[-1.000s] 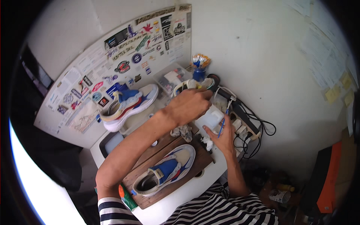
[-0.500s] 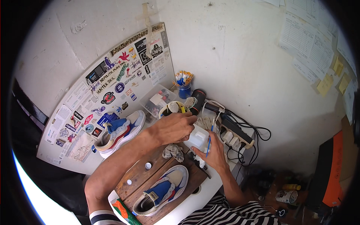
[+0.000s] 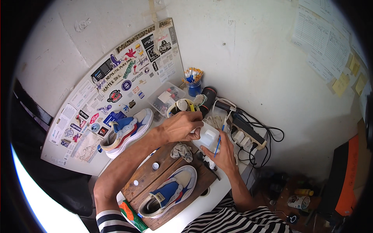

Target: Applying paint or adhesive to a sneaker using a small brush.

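My right hand (image 3: 224, 156) is wrapped round a translucent white plastic container (image 3: 208, 136), with a thin blue paintbrush (image 3: 217, 145) held upright along its side. At the container's left edge my left hand (image 3: 182, 126) is closed, fingers bent; whatever they pinch is hidden. Below lies a blue, white and cream sneaker (image 3: 171, 192) on a brown wooden board (image 3: 143, 173). A matching sneaker (image 3: 128, 132) stands behind my left forearm. Between the hands and the near sneaker sits a crumpled stained cloth (image 3: 182, 151). Two small white caps (image 3: 155, 166) rest on the board.
Behind the hands stand a blue jar of brushes (image 3: 194, 89), a clear box (image 3: 166, 99) and a black cylinder (image 3: 208, 99). A power strip (image 3: 248, 132) with plugs and cables lies at the right. A stickered panel (image 3: 116, 85) leans on the wall. A green-orange packet (image 3: 132, 215) lies at the front left.
The view has shifted slightly. My left hand has come down a little along the container's left edge. My right hand keeps its hold on the container and paintbrush.
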Available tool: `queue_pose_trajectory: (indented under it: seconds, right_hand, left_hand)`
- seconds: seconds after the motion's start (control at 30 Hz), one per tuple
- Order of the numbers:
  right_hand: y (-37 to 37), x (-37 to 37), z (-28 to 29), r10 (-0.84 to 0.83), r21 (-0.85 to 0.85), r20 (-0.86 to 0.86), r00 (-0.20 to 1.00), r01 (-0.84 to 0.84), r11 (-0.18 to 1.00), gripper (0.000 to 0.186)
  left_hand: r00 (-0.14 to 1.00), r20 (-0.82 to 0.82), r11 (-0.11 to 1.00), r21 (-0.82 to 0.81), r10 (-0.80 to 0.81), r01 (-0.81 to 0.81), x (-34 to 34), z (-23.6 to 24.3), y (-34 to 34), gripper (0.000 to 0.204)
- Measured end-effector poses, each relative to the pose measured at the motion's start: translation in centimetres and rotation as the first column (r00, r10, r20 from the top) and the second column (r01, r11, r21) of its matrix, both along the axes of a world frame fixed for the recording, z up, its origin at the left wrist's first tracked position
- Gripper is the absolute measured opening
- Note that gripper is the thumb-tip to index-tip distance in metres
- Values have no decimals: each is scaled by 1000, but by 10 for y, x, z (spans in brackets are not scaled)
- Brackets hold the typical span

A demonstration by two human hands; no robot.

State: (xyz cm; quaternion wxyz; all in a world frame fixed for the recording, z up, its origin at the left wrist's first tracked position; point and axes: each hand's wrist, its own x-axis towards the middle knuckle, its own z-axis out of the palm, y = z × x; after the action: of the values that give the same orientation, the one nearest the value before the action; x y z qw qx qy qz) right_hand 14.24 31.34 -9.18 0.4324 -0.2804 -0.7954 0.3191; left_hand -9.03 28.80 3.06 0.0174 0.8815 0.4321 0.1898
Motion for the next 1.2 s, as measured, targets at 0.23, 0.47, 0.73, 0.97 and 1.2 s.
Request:
queue_pose_trajectory:
  seconds: [0.23, 0.47, 0.73, 0.97, 1.2]
  right_hand:
    - [-1, 1, 1, 6, -13, 15, 1000, -6, 1000, 88]
    - [0, 0, 2, 14, -55, 14, 1000, -13, 998, 81]
    - [1, -2, -2, 28, -89, 5, 1000, -27, 996, 78]
    - [-3, -3, 2, 38, -90, 18, 999, -36, 995, 79]
    - [-2, -3, -2, 21, -82, 33, 999, -18, 996, 81]
  left_hand:
    - [969, 237, 997, 2, 69, -72, -6, 15, -2, 19]
    - [684, 509, 826, -502, 522, -257, -16, 25, -37, 11]
    - [653, 11, 379, -821, 757, -427, -60, -55, -120, 23]
    - [706, -244, 499, -558, 665, -663, -69, -108, -131, 19]
    - [602, -255, 469, -429, 757, -772, -41, -82, -137, 20]
